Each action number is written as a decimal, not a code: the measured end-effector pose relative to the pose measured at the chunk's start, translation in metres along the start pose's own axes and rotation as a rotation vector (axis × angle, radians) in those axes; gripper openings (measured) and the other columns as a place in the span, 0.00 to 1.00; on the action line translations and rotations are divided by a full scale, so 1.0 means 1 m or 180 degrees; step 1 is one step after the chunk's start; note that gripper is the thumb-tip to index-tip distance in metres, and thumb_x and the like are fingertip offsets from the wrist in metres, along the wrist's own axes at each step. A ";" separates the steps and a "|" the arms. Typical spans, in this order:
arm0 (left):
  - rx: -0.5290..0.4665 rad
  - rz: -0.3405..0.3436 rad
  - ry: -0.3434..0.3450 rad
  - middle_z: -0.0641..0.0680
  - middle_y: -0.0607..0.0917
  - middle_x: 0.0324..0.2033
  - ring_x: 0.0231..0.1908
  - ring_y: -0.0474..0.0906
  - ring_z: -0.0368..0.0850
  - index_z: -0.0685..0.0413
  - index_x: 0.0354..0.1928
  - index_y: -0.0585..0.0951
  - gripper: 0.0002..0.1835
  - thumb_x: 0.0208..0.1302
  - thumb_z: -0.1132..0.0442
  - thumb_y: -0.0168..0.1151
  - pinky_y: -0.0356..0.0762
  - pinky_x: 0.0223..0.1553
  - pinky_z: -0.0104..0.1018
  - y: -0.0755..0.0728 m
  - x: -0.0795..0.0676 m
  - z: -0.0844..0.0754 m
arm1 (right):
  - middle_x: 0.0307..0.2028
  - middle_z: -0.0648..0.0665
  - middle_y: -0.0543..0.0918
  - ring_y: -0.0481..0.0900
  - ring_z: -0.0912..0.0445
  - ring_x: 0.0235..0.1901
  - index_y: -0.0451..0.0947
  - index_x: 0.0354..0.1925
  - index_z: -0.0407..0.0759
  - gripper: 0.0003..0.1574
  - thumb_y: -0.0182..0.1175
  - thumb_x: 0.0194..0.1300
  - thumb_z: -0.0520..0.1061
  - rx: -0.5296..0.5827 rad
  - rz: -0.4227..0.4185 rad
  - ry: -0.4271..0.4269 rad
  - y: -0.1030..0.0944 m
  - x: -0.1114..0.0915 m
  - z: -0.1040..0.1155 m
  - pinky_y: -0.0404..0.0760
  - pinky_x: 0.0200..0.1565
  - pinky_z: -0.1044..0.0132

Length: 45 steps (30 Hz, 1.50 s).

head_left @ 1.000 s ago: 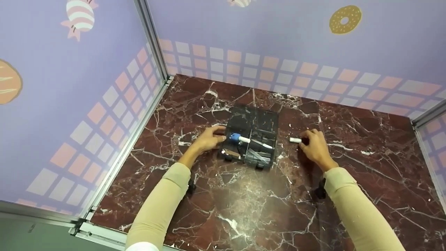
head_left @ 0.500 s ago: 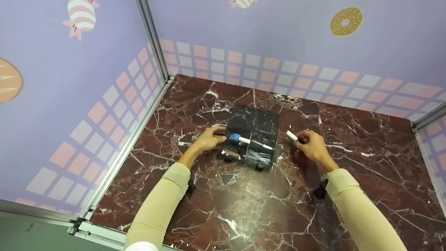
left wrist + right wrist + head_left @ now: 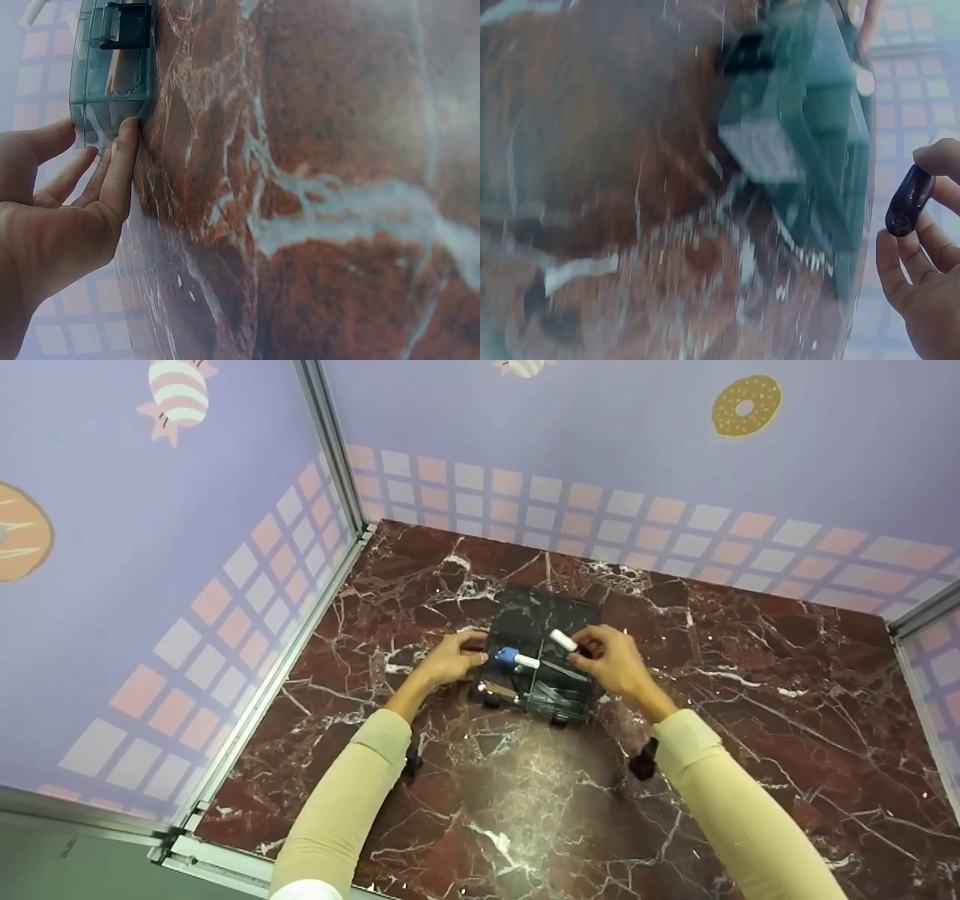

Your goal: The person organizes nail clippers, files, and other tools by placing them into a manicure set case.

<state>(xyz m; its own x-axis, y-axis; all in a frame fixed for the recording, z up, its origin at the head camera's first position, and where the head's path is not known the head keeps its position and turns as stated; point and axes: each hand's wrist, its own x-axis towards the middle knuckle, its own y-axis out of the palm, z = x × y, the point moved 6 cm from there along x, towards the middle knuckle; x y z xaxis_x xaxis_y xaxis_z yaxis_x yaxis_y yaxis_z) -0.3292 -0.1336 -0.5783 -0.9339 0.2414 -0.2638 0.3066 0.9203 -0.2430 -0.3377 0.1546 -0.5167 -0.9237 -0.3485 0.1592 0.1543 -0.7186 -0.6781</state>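
Note:
A transparent dark plastic box (image 3: 517, 615) with compartments sits on the table; its rear half looks like a lid laid back. My left hand (image 3: 450, 660) grips its left end, thumb near the top edge and fingers against the side in the left wrist view. In the box lies a blue nail polish bottle (image 3: 507, 657) with a white cap. Over the right part of the box, my right hand (image 3: 611, 661) pinches another nail polish bottle (image 3: 911, 201). Its white cap (image 3: 564, 641) points up and left in the head view; its glossy dark body shows in the right wrist view.
Clear strips (image 3: 555, 697) and a brownish flat piece (image 3: 499, 690) lie in the front compartments. Black latches (image 3: 559, 718) stick out at the box's front. The red marbled table (image 3: 510, 810) meets a lilac patterned wall (image 3: 600, 427) behind and another at the left.
My right hand has lifted the nail polish bottle from the table right of the box and carried it left over the box, tilting its white cap upward. My left hand stays put.

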 end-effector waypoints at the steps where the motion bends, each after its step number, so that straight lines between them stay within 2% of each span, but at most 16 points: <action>1: -0.0017 0.0001 0.0006 0.65 0.80 0.64 0.60 0.82 0.58 0.58 0.77 0.71 0.28 0.78 0.66 0.61 0.87 0.53 0.49 0.000 0.000 0.000 | 0.43 0.39 0.87 0.84 0.45 0.41 0.87 0.49 0.38 0.15 0.76 0.64 0.39 -0.0002 -0.0007 -0.0028 0.005 0.002 0.004 0.84 0.48 0.50; 9: 0.0079 -0.0014 0.0080 0.65 0.77 0.68 0.65 0.78 0.59 0.59 0.77 0.70 0.28 0.79 0.66 0.60 0.85 0.56 0.52 -0.003 -0.002 -0.003 | 0.42 0.42 0.86 0.82 0.48 0.41 0.87 0.48 0.38 0.16 0.76 0.64 0.42 -0.0098 0.0069 -0.0224 0.041 0.016 0.039 0.83 0.47 0.54; 14: 0.0010 -0.0005 0.0080 0.65 0.78 0.67 0.64 0.79 0.58 0.59 0.77 0.70 0.28 0.79 0.67 0.60 0.85 0.56 0.51 -0.001 -0.001 -0.002 | 0.40 0.42 0.85 0.80 0.48 0.38 0.88 0.48 0.38 0.15 0.75 0.64 0.43 -0.0239 0.0161 -0.0484 0.062 0.021 0.054 0.81 0.43 0.55; 17: -0.0027 0.0004 0.0093 0.65 0.79 0.66 0.63 0.80 0.58 0.59 0.76 0.71 0.27 0.79 0.67 0.60 0.85 0.55 0.51 0.000 0.000 -0.002 | 0.39 0.41 0.85 0.79 0.47 0.38 0.88 0.47 0.38 0.14 0.74 0.65 0.42 -0.0303 0.0158 -0.0551 0.068 0.023 0.057 0.80 0.43 0.53; 24: -0.0005 0.0003 0.0082 0.64 0.79 0.66 0.62 0.80 0.58 0.58 0.76 0.71 0.27 0.79 0.66 0.60 0.86 0.54 0.51 0.002 -0.001 -0.002 | 0.41 0.39 0.85 0.79 0.45 0.41 0.87 0.48 0.36 0.14 0.75 0.67 0.41 -0.0331 0.0134 -0.0393 0.076 0.024 0.050 0.79 0.49 0.48; 28: -0.0023 0.0023 0.0102 0.65 0.80 0.65 0.61 0.81 0.57 0.59 0.76 0.72 0.27 0.78 0.67 0.61 0.86 0.53 0.50 0.007 0.000 -0.004 | 0.44 0.37 0.86 0.80 0.43 0.45 0.85 0.50 0.34 0.17 0.75 0.67 0.42 -0.0336 0.0021 -0.0306 0.073 0.022 0.046 0.80 0.52 0.48; 32: -0.0004 0.0053 0.0120 0.64 0.80 0.65 0.61 0.81 0.57 0.58 0.75 0.72 0.27 0.78 0.66 0.61 0.87 0.52 0.48 0.010 0.003 -0.005 | 0.47 0.35 0.86 0.80 0.40 0.48 0.84 0.52 0.32 0.21 0.75 0.66 0.42 -0.0374 -0.0056 -0.0340 0.062 0.020 0.046 0.79 0.55 0.46; 40: 0.0115 0.0076 0.0132 0.62 0.78 0.68 0.62 0.81 0.57 0.57 0.76 0.72 0.27 0.78 0.66 0.61 0.87 0.52 0.48 0.007 0.004 -0.007 | 0.50 0.36 0.85 0.81 0.39 0.53 0.84 0.55 0.32 0.22 0.74 0.68 0.43 -0.0396 -0.0037 -0.0414 0.029 0.011 0.041 0.77 0.61 0.44; 45: 0.0097 -0.0054 0.0068 0.64 0.80 0.65 0.59 0.82 0.58 0.60 0.74 0.73 0.26 0.77 0.68 0.61 0.87 0.49 0.49 0.003 0.001 -0.008 | 0.51 0.37 0.85 0.81 0.40 0.54 0.84 0.56 0.34 0.22 0.72 0.70 0.45 -0.0406 0.0037 -0.0453 0.005 0.001 0.036 0.77 0.61 0.44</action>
<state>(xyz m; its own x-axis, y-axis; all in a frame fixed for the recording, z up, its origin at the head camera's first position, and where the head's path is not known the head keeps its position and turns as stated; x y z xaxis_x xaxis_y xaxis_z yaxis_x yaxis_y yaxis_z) -0.3309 -0.1281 -0.5716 -0.9426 0.2327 -0.2396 0.2959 0.9146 -0.2757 -0.3252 0.1291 -0.4938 -0.8618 -0.4445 0.2444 0.1106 -0.6350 -0.7646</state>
